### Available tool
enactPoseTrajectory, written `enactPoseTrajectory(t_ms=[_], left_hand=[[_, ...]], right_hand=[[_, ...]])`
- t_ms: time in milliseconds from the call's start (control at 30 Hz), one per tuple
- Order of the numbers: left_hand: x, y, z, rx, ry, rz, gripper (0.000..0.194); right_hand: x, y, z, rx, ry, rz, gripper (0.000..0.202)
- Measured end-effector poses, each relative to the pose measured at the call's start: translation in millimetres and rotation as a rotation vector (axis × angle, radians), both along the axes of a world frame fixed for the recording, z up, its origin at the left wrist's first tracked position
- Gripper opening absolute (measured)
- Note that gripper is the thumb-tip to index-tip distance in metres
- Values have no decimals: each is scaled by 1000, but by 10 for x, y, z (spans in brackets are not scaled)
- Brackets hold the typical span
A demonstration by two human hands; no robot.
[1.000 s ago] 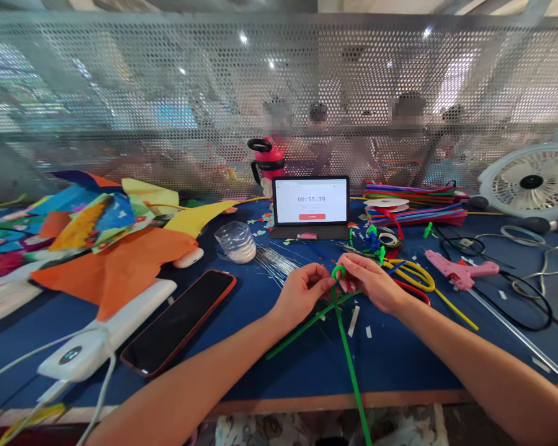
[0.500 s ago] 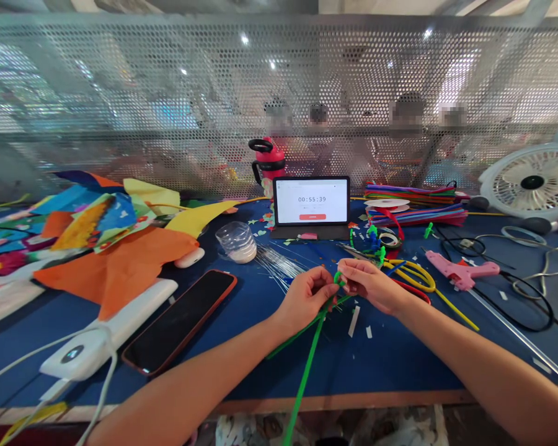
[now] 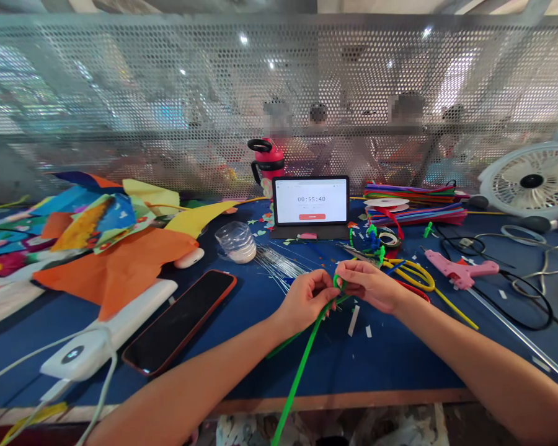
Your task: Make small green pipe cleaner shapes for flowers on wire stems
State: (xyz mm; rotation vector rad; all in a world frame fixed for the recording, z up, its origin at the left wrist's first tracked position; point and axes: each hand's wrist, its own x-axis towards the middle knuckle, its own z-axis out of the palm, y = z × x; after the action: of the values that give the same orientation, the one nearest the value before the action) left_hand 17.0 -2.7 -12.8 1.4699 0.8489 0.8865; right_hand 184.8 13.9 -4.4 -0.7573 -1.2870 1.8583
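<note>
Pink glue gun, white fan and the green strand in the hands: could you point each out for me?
Pink glue gun (image 3: pixel 466 272), head view: on its body.
White fan (image 3: pixel 531 181), head view: on its dark hub.
Green strand (image 3: pixel 304 359), head view: on its long trailing length.

The bare, slender left forearm (image 3: pixel 204 378) is extended from between seven and eight o'clock, aimed towards two. The bare, slender right forearm (image 3: pixel 474 353) is brought in from four o'clock, angled towards ten. The bare left hand (image 3: pixel 304 300) is held with its fingers curled and its thumb pressed in towards them. The bare right hand (image 3: pixel 369 285), placed near three o'clock from the left and slightly higher, is closed in a fingertip pinch. Both sets of fingertips are brought close together.
</note>
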Motion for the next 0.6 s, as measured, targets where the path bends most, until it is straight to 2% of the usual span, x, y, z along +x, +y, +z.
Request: enactPoseTrajectory(t_ms=[267,367,600], left_hand=[[11,-8,-14,-9,-43,-13,26],[3,-3,-9,4,-42,-4,26],[14,-23,14,-17,-66,1,29]], right_hand=[[-29,-19,-2,13,40,-1,28],[-27,-5,1,53,14,-33,30],[-15,6,19,34,-30,-8,36]])
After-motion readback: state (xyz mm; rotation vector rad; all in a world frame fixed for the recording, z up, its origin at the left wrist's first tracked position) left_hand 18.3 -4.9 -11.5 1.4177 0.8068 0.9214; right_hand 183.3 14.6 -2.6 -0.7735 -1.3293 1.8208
